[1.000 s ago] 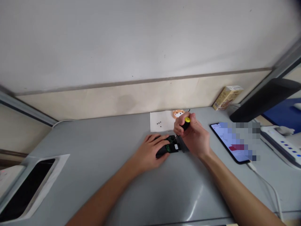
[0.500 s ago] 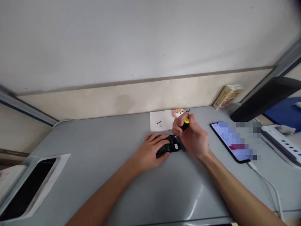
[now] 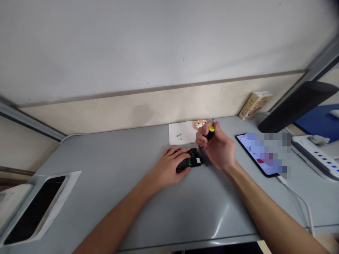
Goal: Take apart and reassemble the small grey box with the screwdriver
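Observation:
My left hand (image 3: 168, 165) grips a black computer mouse (image 3: 196, 161), opened up so that green circuit board shows, and holds it against the grey desk. In my right hand (image 3: 221, 150) a screwdriver (image 3: 211, 131) with a black handle and yellow end cap stands nearly upright. Its thin shaft points down into the mouse's right end; whether the tip touches a screw is too small to tell. A dark grey piece (image 3: 206, 159) lies partly hidden beneath my right hand. Behind the mouse, several small black screws (image 3: 179, 135) rest on a white paper (image 3: 174, 141).
An orange animal-face item (image 3: 199, 124) sits on the paper. To the right are a lit phone (image 3: 254, 151) with a white cable (image 3: 299, 201), a carton (image 3: 254, 106), a black cylinder (image 3: 293, 107) and a power strip (image 3: 317, 158). A dark-screened device (image 3: 37, 210) lies left.
The view has shifted slightly. My right hand and the screwdriver have moved a little up and right, baring more of the shaft. My left hand keeps its hold on the mouse.

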Demonstrator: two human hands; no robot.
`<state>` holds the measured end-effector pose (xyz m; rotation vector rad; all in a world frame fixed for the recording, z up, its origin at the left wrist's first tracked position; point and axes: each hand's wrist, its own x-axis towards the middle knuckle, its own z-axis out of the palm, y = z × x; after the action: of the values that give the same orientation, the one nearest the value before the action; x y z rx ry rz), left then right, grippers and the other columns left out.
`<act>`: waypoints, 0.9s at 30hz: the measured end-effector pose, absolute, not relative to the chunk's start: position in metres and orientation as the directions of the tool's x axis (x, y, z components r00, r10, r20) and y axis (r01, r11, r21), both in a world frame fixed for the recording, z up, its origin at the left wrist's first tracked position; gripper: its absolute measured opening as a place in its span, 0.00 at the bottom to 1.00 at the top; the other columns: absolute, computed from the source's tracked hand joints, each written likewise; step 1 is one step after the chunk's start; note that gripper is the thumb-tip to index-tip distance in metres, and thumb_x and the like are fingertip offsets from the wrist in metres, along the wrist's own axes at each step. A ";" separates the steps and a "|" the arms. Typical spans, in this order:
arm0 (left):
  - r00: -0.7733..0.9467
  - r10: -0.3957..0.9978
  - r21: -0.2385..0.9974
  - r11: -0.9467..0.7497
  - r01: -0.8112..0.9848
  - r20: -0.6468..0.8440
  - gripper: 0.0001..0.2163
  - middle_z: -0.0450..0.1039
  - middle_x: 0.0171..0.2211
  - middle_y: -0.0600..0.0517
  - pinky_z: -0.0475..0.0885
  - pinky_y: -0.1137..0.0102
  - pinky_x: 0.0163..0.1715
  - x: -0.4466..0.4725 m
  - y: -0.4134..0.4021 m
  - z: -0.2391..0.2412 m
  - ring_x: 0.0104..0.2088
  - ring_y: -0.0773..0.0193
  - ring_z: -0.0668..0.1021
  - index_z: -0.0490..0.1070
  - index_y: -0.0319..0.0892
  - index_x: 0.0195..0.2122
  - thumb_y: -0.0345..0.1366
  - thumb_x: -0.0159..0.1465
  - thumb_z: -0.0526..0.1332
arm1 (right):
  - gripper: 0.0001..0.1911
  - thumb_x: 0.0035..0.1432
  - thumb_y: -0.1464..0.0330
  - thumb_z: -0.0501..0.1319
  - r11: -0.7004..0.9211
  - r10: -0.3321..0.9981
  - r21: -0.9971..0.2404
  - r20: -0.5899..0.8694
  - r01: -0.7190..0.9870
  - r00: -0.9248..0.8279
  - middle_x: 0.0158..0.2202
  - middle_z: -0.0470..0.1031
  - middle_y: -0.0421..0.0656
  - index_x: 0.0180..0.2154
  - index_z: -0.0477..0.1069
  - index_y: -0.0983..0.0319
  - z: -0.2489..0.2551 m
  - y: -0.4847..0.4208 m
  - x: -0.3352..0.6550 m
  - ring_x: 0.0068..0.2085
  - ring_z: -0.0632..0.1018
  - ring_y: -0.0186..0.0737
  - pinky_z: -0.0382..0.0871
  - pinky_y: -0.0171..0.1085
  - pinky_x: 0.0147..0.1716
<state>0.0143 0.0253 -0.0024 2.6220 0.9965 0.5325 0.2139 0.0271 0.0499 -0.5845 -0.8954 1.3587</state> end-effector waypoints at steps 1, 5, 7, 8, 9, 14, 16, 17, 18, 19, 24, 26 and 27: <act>0.694 0.680 0.388 -0.721 0.574 0.237 0.15 0.71 0.62 0.52 0.63 0.54 0.63 0.014 0.025 -0.002 0.62 0.52 0.68 0.72 0.49 0.56 0.38 0.68 0.63 | 0.21 0.72 0.53 0.52 0.156 0.978 -0.797 0.209 -0.584 -0.025 0.27 0.56 0.39 0.30 0.67 0.58 0.050 0.027 0.214 0.27 0.61 0.35 0.62 0.37 0.28; 0.698 0.678 0.389 -0.722 0.572 0.232 0.15 0.72 0.61 0.51 0.64 0.54 0.63 0.014 0.025 -0.003 0.62 0.52 0.68 0.72 0.48 0.56 0.39 0.68 0.63 | 0.21 0.72 0.54 0.51 0.139 0.977 -0.783 0.207 -0.607 -0.044 0.27 0.55 0.39 0.30 0.67 0.59 0.050 0.027 0.214 0.27 0.61 0.35 0.61 0.37 0.28; 0.697 0.678 0.388 -0.722 0.573 0.234 0.16 0.71 0.62 0.51 0.64 0.53 0.63 0.014 0.025 -0.004 0.63 0.52 0.68 0.72 0.48 0.57 0.39 0.69 0.63 | 0.21 0.71 0.54 0.52 0.134 0.979 -0.786 0.201 -0.604 -0.045 0.26 0.55 0.39 0.29 0.66 0.59 0.050 0.027 0.215 0.26 0.60 0.35 0.61 0.37 0.28; 0.696 0.679 0.388 -0.722 0.573 0.234 0.16 0.70 0.62 0.51 0.64 0.53 0.63 0.014 0.025 -0.004 0.63 0.52 0.68 0.71 0.48 0.57 0.40 0.69 0.62 | 0.21 0.71 0.54 0.52 0.132 0.979 -0.784 0.201 -0.607 -0.046 0.26 0.54 0.39 0.29 0.66 0.59 0.050 0.027 0.216 0.26 0.60 0.35 0.61 0.37 0.28; 0.696 0.679 0.388 -0.722 0.573 0.234 0.16 0.70 0.63 0.51 0.64 0.53 0.63 0.013 0.025 -0.004 0.63 0.52 0.68 0.71 0.49 0.57 0.40 0.69 0.62 | 0.21 0.71 0.54 0.53 0.130 0.978 -0.780 0.203 -0.612 -0.050 0.26 0.54 0.39 0.29 0.67 0.59 0.050 0.027 0.217 0.26 0.60 0.35 0.60 0.37 0.28; 0.694 0.684 0.389 -0.716 0.579 0.225 0.16 0.70 0.63 0.52 0.63 0.53 0.63 0.014 0.024 -0.003 0.63 0.52 0.68 0.71 0.49 0.57 0.40 0.69 0.63 | 0.21 0.71 0.55 0.52 0.134 0.975 -0.767 0.216 -0.628 -0.056 0.27 0.54 0.39 0.29 0.67 0.59 0.050 0.027 0.216 0.26 0.59 0.36 0.60 0.38 0.28; 0.694 0.685 0.388 -0.715 0.582 0.222 0.16 0.70 0.63 0.52 0.63 0.53 0.63 0.014 0.024 -0.003 0.63 0.52 0.68 0.71 0.49 0.57 0.40 0.69 0.62 | 0.21 0.71 0.55 0.52 0.123 0.977 -0.774 0.205 -0.622 -0.063 0.27 0.54 0.39 0.29 0.67 0.58 0.050 0.026 0.216 0.27 0.59 0.36 0.60 0.38 0.28; 0.694 0.685 0.386 -0.715 0.583 0.221 0.16 0.69 0.64 0.52 0.63 0.53 0.64 0.014 0.024 -0.003 0.63 0.52 0.68 0.71 0.49 0.57 0.40 0.69 0.62 | 0.21 0.71 0.55 0.52 0.116 0.978 -0.778 0.198 -0.617 -0.066 0.27 0.54 0.39 0.29 0.67 0.58 0.050 0.026 0.215 0.27 0.59 0.36 0.60 0.38 0.28; 0.694 0.686 0.383 -0.715 0.585 0.219 0.16 0.69 0.64 0.52 0.63 0.53 0.64 0.014 0.024 -0.003 0.64 0.52 0.67 0.71 0.49 0.57 0.40 0.69 0.62 | 0.21 0.71 0.54 0.52 0.112 0.979 -0.783 0.192 -0.612 -0.066 0.27 0.54 0.39 0.29 0.66 0.58 0.050 0.026 0.216 0.27 0.59 0.36 0.60 0.38 0.28; 0.694 0.686 0.380 -0.715 0.587 0.219 0.16 0.69 0.64 0.52 0.63 0.53 0.64 0.014 0.024 -0.003 0.64 0.52 0.67 0.71 0.49 0.57 0.40 0.69 0.62 | 0.21 0.71 0.54 0.52 0.110 0.980 -0.787 0.186 -0.606 -0.064 0.27 0.54 0.39 0.29 0.66 0.58 0.051 0.026 0.216 0.27 0.59 0.36 0.60 0.38 0.28; 0.692 0.688 0.367 -0.715 0.595 0.219 0.16 0.68 0.64 0.53 0.63 0.53 0.64 0.014 0.023 -0.003 0.64 0.53 0.67 0.71 0.49 0.57 0.41 0.70 0.62 | 0.21 0.71 0.55 0.52 0.106 0.980 -0.788 0.185 -0.606 -0.069 0.27 0.54 0.39 0.29 0.66 0.59 0.052 0.025 0.217 0.26 0.59 0.35 0.60 0.37 0.29; 0.692 0.687 0.368 -0.716 0.593 0.221 0.15 0.69 0.64 0.52 0.63 0.53 0.64 0.014 0.023 -0.004 0.64 0.52 0.67 0.71 0.49 0.57 0.40 0.69 0.62 | 0.21 0.72 0.56 0.51 0.103 0.978 -0.777 0.191 -0.621 -0.077 0.27 0.54 0.39 0.29 0.66 0.59 0.052 0.025 0.217 0.27 0.59 0.35 0.59 0.37 0.29; 0.693 0.686 0.369 -0.717 0.591 0.223 0.15 0.69 0.64 0.51 0.64 0.53 0.64 0.014 0.023 -0.004 0.64 0.52 0.67 0.71 0.49 0.57 0.40 0.69 0.62 | 0.21 0.72 0.56 0.51 0.101 0.978 -0.775 0.193 -0.624 -0.081 0.27 0.54 0.39 0.29 0.66 0.59 0.052 0.025 0.218 0.27 0.59 0.35 0.59 0.37 0.29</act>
<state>0.0141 0.0227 -0.0038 2.6358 1.0164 0.5069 0.2175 0.0252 0.0517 -0.5302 -0.8695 1.4365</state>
